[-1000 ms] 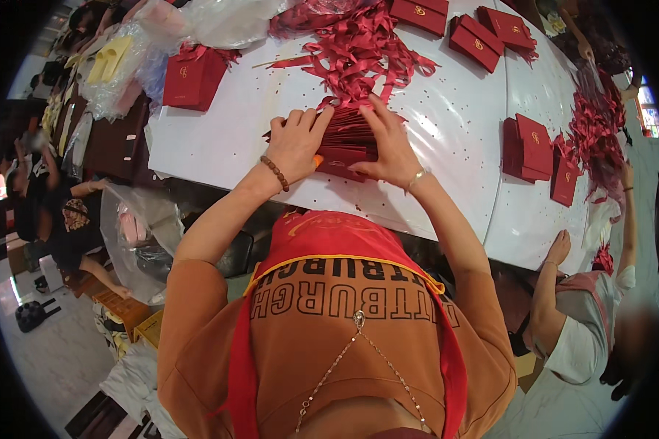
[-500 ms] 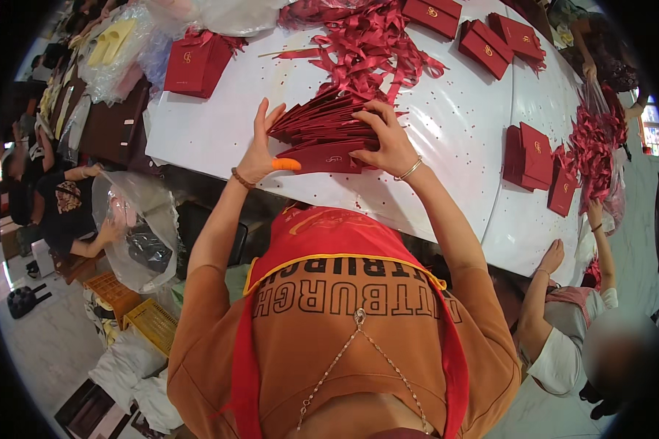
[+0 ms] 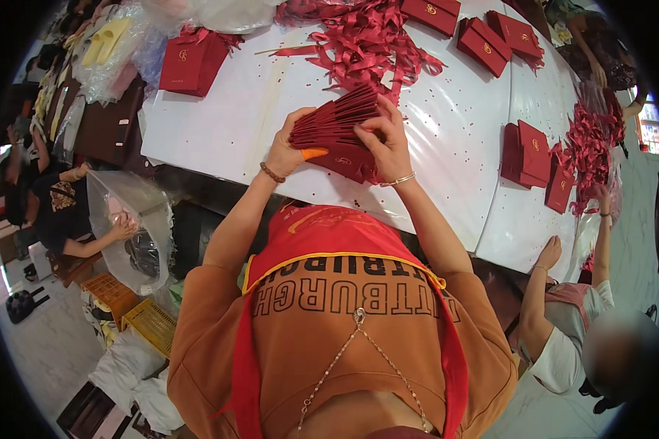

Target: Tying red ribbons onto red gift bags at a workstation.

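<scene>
A fanned stack of flat dark-red paper bags is held up above the near edge of the white table. My left hand grips its left end, fingers behind the stack and thumb in front. An orange finger cover sits on that thumb. At the right end, my right hand is closed on the bags, with fingers behind and thumb and forefinger bent near the front. Red ribbon pokes out below my right hand. Just beyond the stack lies a heap of loose red ribbons.
The white table is dotted with small red bits. A bundle of red bags stands at the far left; more red bags lie at the far right. Co-workers sit on both sides, one by a clear plastic bag. Yellow crates stand at left.
My hands have drawn closer together, squeezing the stack into a narrower, tilted fan. The left hand moved right, and its spread fingers closed around the bags' left end.
</scene>
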Available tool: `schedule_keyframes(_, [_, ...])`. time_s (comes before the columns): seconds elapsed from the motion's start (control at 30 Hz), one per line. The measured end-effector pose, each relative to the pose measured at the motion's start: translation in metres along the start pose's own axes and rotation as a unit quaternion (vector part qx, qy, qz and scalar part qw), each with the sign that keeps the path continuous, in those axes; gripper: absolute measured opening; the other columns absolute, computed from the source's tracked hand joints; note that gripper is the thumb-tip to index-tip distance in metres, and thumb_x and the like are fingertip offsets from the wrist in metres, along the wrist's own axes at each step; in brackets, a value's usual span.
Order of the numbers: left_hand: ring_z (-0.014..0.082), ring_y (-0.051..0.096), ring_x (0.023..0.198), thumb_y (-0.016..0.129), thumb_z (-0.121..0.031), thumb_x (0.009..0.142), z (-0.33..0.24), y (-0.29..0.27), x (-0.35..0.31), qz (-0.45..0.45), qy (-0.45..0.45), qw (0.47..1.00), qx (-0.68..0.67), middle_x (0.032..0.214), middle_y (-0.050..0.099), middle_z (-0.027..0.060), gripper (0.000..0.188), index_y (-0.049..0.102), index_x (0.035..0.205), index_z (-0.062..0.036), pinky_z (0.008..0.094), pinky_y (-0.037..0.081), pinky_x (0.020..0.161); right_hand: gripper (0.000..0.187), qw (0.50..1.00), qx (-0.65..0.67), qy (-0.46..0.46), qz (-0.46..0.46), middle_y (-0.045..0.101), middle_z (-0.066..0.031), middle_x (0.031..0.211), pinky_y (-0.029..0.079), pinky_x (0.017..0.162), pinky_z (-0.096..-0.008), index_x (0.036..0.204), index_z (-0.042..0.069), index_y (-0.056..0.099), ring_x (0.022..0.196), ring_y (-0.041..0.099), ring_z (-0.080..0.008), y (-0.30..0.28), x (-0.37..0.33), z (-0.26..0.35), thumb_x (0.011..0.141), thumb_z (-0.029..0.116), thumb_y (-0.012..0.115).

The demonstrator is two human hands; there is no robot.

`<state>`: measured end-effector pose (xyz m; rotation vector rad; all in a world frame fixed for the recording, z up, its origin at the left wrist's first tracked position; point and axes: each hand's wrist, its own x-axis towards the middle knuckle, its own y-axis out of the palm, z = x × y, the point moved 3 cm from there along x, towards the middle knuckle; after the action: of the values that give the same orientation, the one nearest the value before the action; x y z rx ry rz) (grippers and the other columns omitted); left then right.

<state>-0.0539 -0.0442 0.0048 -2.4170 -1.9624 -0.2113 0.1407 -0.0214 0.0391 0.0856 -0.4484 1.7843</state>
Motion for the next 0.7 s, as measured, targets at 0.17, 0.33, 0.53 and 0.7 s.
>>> schedule_keyframes(0.17, [0.0103,0.053,0.096,0.075,0.005,0.058,-0.001,0.001,-0.001,-0.047,0.018,0.999,0.004,0.106,0.057,0.0039,0.072,0.042,0.12,-0.0065,0.0242,0.044,0.085,0.021,0.878,0.329,0.248,-0.243,0.058,-0.0074,0.093,0.044,0.075,-0.0312,0.093,0.005,0.052,0.091,0.056,-0.0176,-0.027,-0.003,-0.026,0.085,0.025,0.054])
schedule_keyframes(0.33, [0.0107,0.053,0.098,0.076,0.004,0.058,-0.001,-0.001,0.001,-0.031,0.008,0.999,0.005,0.109,0.055,0.0042,0.076,0.039,0.123,-0.0075,0.0249,0.043,0.087,0.039,0.949,-0.044,0.198,-0.24,0.049,-0.0099,0.114,0.038,0.087,-0.0329,0.115,0.003,0.046,0.106,0.046,-0.018,-0.065,-0.013,-0.074,0.086,0.028,0.053])
schedule_keyframes(0.53, [0.018,0.043,0.114,0.078,0.004,0.055,0.003,-0.002,0.004,0.039,0.014,0.999,-0.006,0.128,0.039,0.0088,0.099,0.019,0.133,-0.009,0.0319,0.039,0.095,0.053,0.979,0.175,0.106,0.006,0.026,-0.0108,0.138,0.015,0.104,-0.0281,0.133,0.003,0.026,0.128,0.021,-0.0201,0.004,0.045,-0.014,0.091,0.032,0.037])
schedule_keyframes(0.7, [0.0191,0.038,0.118,0.081,0.0,0.05,0.006,-0.011,-0.003,-0.017,-0.022,0.997,-0.075,0.131,0.035,0.0094,0.11,0.013,0.135,-0.0089,0.0345,0.035,0.099,0.058,0.952,0.286,0.106,0.024,0.024,-0.0085,0.138,0.015,0.104,-0.0286,0.135,0.002,0.023,0.127,0.022,-0.0191,0.018,0.029,-0.015,0.089,0.033,0.041])
